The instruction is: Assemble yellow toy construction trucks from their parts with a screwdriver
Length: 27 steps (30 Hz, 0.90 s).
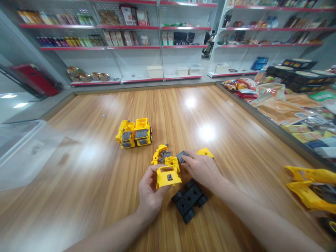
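Observation:
My left hand (151,194) is closed round a yellow toy truck cab (168,177), which has a window opening and a dark square fitting on its face. The fingers of my right hand (202,169) are closed on a dark grey plastic piece (181,156) close to the tabletop. Just behind the cab lie a yellow block-like part (172,162) and a curved yellow part (159,154) with grey bits beside it. A flat yellow piece (205,152) shows past my right hand. Between my forearms sits a black wheeled chassis (189,199) with holes in it.
Two yellow toy trucks (134,133) stand together left of centre on the wooden table (105,182). A clear plastic bin (23,154) is at the left edge, a larger yellow toy vehicle (312,189) at the right. Packaged goods (286,105) lie beyond the right rim; stocked shelves stand behind.

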Tool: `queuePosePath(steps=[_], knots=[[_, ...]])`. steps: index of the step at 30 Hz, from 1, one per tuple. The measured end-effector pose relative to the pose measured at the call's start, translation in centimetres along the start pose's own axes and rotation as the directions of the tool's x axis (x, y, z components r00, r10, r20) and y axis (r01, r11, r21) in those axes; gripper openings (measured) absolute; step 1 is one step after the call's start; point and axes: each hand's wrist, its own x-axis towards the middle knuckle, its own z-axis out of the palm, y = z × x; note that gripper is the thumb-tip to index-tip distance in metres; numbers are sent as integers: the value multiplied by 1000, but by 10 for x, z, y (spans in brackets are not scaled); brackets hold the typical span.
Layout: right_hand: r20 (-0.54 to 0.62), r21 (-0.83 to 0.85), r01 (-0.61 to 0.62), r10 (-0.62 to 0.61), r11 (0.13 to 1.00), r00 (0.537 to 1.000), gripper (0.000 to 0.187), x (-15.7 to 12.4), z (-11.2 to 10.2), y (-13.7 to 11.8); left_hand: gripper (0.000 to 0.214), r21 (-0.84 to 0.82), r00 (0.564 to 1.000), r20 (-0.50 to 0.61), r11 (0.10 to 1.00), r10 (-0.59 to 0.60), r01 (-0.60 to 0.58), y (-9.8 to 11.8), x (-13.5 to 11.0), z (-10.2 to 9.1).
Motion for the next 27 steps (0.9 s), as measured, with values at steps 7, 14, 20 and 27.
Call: queuePosePath(steps=[7,14,20,27], knots=[[13,76,12,-13,997,1000,27,2,-3,-5,32,-265,992,114,961,-51,80,-1,-6,-3],[99,126,2,-14,992,995,25,53,-1,-3,36,-248,994,101,967,-33,57,-3,-5,-3],[210,163,-60,25,985,977,30,91,13,-9,34,-191,993,120,981,-5,28,-8,-4,-2],[99,224,-138,118,965,988,20,69,-3,-6,30,-88,991,131,996,25,-14,-8,-2,-3]])
